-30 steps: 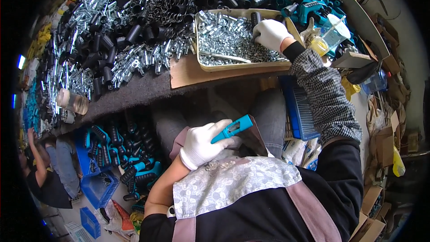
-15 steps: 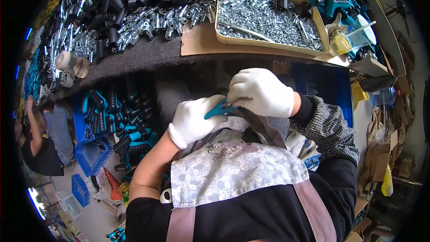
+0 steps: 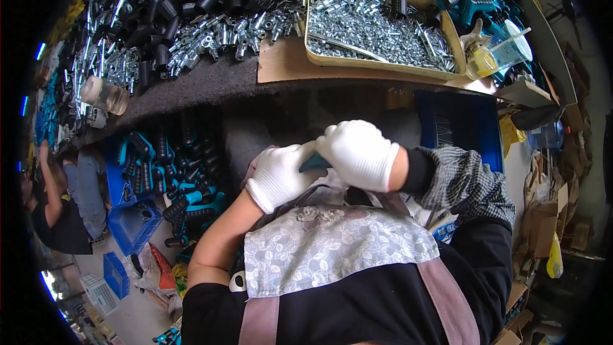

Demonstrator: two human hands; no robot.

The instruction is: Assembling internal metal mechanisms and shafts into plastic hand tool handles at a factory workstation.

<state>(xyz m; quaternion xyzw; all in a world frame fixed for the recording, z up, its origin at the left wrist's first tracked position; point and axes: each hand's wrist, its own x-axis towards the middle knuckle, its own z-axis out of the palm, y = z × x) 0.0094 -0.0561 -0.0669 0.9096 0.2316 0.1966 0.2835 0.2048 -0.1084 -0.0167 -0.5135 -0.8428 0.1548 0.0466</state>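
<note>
Both hands wear white knitted gloves and meet over my lap, in front of the bench edge. My left hand (image 3: 285,176) is closed round a teal plastic part (image 3: 314,163), of which only a small piece shows between the gloves. Pressed against the same part from the right, my right hand (image 3: 359,154) has its fingers curled, and its fingertips are hidden behind the glove. Whether the right hand holds a smaller piece as well cannot be seen. A patterned grey apron (image 3: 338,246) lies beneath the hands.
A shallow tray (image 3: 383,67) of small metal parts stands on the bench, beside heaped metal and black pieces (image 3: 211,38). A clear jar (image 3: 104,94) is at the left. Blue crates (image 3: 132,223) and teal-black handles (image 3: 191,203) lie lower left. Another person (image 3: 64,198) sits far left.
My right hand has come down and turned over the teal part, covering more of it. My left hand has shifted slightly right and stays closed on the part.
</note>
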